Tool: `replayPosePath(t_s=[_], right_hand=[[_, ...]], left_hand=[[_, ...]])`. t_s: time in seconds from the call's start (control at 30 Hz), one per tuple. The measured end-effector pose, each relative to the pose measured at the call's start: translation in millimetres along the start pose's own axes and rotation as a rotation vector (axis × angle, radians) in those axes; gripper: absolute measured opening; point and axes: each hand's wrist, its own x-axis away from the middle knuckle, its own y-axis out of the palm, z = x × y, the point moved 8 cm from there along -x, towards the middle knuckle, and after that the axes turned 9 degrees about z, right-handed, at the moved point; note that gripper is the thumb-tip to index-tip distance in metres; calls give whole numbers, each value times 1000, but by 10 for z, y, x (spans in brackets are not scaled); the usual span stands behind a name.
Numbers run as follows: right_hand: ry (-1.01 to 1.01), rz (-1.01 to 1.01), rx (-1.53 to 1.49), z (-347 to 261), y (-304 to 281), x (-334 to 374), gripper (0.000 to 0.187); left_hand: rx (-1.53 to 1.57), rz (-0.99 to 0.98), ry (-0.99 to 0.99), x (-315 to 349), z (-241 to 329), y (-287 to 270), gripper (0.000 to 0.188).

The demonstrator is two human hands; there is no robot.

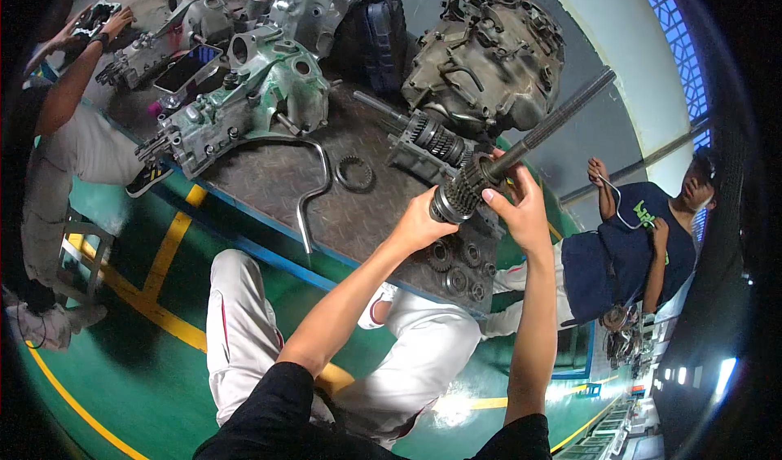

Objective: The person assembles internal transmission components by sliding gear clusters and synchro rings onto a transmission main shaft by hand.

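Observation:
Both my hands hold a gear shaft [554,122], a long splined metal rod with a stack of gears at its lower end. My left hand [422,222] grips the bottom gear of the stack. Around the upper gears, near the bare rod, the fingers and thumb of my right hand [520,208] are closed. The shaft tilts up to the right, above the table's right part. Behind it lies a gear housing [423,155] with another geared shaft [436,138] in it. Several loose gears [456,281] lie below my hands on the table.
The dark metal table [261,183] has a blue edge. On it are a ring gear [354,173], a bent metal rod [318,191], a green-stained transmission case [269,94] and a large brown casing [489,61]. One person works at the left; another [635,240] stands right, holding a bent rod.

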Motion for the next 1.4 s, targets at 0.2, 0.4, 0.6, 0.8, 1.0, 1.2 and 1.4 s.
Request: replayPosePath(t_s=[0.2,0.4,0.6,0.8,1.0,1.2,1.4], right_hand=[[10,60,53,43,-100,77,68],[-19,52,-9,79,-190,156,69],[-16,83,51,34,-209,270,66],[-65,247,32,-13,-81,358,66],[-819,419,668,-604,808,1092,36],[-433,-129,794,320,2076,594,49],[-100,-131,893,754,2363,-64,83]], left_hand=[[1,7,24,18,89,74,50],[-88,-59,2,45,76,111,51],[-83,-60,12,78,87,146,53],[-111,-27,1,45,4,109,56],[-57,-66,-67,83,18,106,52],[-163,-44,34,62,25,207,58],[-135,-6,16,46,-56,122,60]])
